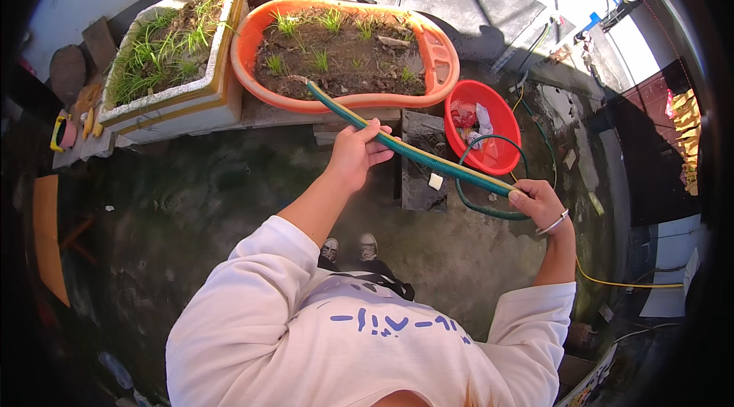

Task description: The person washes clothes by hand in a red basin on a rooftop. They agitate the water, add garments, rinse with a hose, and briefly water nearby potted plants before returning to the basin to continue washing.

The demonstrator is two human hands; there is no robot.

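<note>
A green garden hose with a yellow stripe [436, 163] runs diagonally between my hands. My left hand [358, 152] holds it near its free end, thumb on top and fingers beneath. My right hand [538, 202], with a bracelet at the wrist, grips it farther right, where a loop hangs below. The hose's end lies over the near rim of an orange plastic tub [361, 100], which holds soil and small tufts of green shoots. Water seems to come from the hose's mouth, thin and hard to make out. Left of the tub, a white foam box [178, 120] holds denser grass-like plants.
A red plastic basin [510, 152] with crumpled wrappers stands right of the tub. Beside it lies a grey slab [421, 195] with a small white block [435, 181]. A pink cup [67, 133] is at the far left. A yellow cable [625, 283] crosses the right side.
</note>
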